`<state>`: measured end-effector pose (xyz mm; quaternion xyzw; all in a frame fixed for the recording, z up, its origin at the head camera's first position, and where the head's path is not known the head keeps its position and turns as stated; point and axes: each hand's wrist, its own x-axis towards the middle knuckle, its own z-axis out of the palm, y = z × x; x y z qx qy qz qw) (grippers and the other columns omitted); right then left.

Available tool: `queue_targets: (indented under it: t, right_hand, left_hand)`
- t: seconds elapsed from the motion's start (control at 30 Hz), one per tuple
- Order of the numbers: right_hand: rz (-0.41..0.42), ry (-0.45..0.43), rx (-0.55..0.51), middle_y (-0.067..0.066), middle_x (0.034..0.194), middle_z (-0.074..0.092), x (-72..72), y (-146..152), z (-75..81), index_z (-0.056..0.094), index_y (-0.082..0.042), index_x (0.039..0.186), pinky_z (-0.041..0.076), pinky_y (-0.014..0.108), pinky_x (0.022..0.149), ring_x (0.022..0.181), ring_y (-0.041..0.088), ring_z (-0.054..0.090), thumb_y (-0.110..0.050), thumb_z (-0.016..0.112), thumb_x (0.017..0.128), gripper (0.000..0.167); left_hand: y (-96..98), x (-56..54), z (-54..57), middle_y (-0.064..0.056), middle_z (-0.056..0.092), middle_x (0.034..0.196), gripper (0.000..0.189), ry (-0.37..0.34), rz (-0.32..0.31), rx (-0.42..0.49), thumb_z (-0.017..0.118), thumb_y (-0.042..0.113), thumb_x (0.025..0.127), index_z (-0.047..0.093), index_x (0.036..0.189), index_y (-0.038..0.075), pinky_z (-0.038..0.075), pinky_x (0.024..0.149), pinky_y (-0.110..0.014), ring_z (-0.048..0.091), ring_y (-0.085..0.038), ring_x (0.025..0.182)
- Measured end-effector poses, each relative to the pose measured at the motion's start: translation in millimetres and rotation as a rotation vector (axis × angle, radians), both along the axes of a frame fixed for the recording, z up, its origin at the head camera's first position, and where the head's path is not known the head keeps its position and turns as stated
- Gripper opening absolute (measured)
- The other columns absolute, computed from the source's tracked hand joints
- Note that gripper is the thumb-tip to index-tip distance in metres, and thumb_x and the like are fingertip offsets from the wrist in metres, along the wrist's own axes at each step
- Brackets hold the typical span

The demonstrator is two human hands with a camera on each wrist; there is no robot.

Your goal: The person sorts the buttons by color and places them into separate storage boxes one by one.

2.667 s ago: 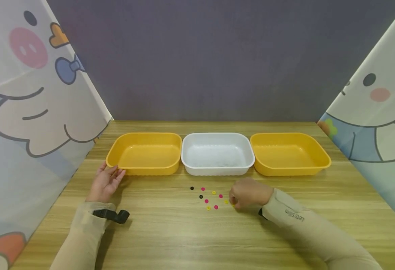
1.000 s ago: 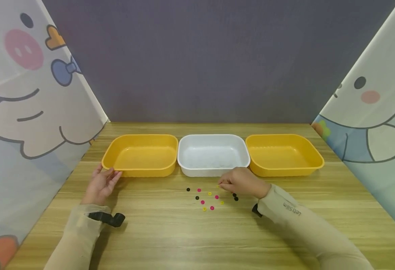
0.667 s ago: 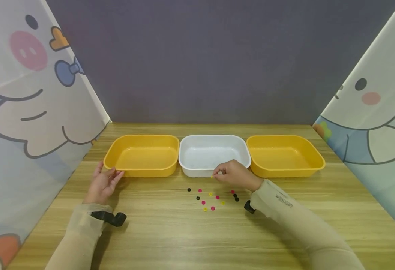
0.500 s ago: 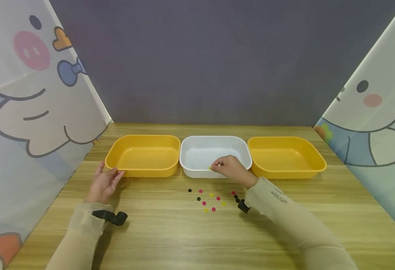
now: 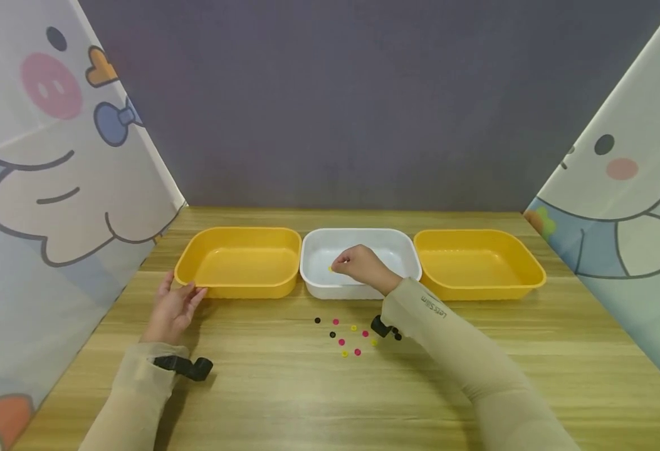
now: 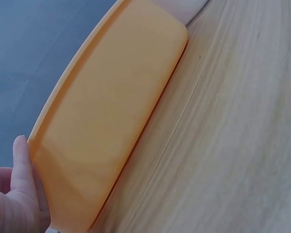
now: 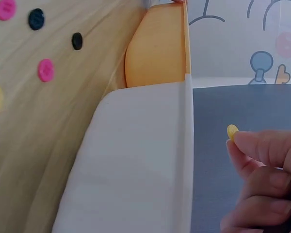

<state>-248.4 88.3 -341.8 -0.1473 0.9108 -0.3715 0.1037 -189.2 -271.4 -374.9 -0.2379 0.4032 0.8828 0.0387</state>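
My right hand (image 5: 363, 266) pinches a small yellow button (image 7: 232, 131) between thumb and index finger, over the white basin (image 5: 314, 289). In the right wrist view, the button stands out from the fingertips, past the basin's rim. My left hand (image 5: 173, 310) rests at the near left corner of the left yellow basin (image 5: 251, 292), fingertips at its rim. The left wrist view shows a straight finger lying along that basin's outer wall. Loose pink, black and yellow buttons lie on the table in front of the basins, among them a pink button (image 5: 341, 342) and a black button (image 5: 332, 334).
Another yellow basin (image 5: 482, 293) stands right of the white one, all three in a row. Behind them rises a grey partition (image 5: 330, 113), with cartoon-printed panels on both sides. My right forearm and its black wrist camera (image 5: 381, 326) pass over some of the buttons.
My right hand has picked up the yellow button from the right side of the scattered buttons and carried it forward and left over the white basin. My left hand has stayed at its basin.
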Motion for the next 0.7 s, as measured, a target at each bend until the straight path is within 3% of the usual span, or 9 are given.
queue_targets:
  t: [0.1, 0.23, 0.5, 0.7]
  right_hand:
    - [-0.004, -0.031, -0.005, 0.006, 0.094, 0.071, -3.5, -6.1, 1.4, 0.075, -0.004, 0.095, 0.046, 0.026, 0.067, 0.074, 0.014, 0.053, -0.018, 0.063, 0.093, 0.019]
    - [0.014, -0.048, -0.020, 0.005, 0.095, 0.071, -7.3, -14.6, 2.2, 0.075, -0.004, 0.096, 0.049, 0.027, 0.069, 0.075, 0.014, 0.056, -0.018, 0.062, 0.092, 0.019]
    - [0.046, -0.003, 0.006, 0.000, 0.077, 0.067, -15.2, -41.0, 2.7, 0.075, -0.004, 0.088, 0.040, 0.021, 0.058, 0.061, 0.011, 0.043, -0.015, 0.064, 0.090, 0.015]
    - [0.118, 0.009, 0.074, -0.004, 0.052, 0.037, -19.4, -67.8, 11.5, 0.060, -0.008, 0.062, 0.029, 0.021, 0.051, 0.049, 0.010, 0.028, -0.016, 0.062, 0.093, 0.033]
  left_hand:
    - [-0.4, 0.8, -0.9, 0.001, 0.034, 0.119, 0.082, 0.021, 0.002, -0.003, 0.038, -0.005, 0.099, -0.002, 0.151, 0.045, 0.056, 0.078, -0.019, 0.059, -0.011, 0.076]
    - [0.1, 0.3, -1.4, 0.002, 0.034, 0.123, 0.082, 0.039, 0.008, 0.001, 0.038, -0.005, 0.099, -0.001, 0.152, 0.044, 0.056, 0.077, -0.019, 0.060, -0.011, 0.077]
    - [3.0, -2.1, -0.6, 0.001, 0.034, 0.122, 0.082, 0.014, 0.005, -0.011, 0.038, -0.006, 0.099, 0.000, 0.152, 0.044, 0.056, 0.076, -0.018, 0.060, -0.012, 0.073]
    - [0.8, -1.0, 0.5, 0.002, 0.032, 0.131, 0.083, -0.007, 0.012, -0.007, 0.038, -0.005, 0.099, -0.001, 0.151, 0.046, 0.056, 0.077, -0.018, 0.061, -0.011, 0.076]
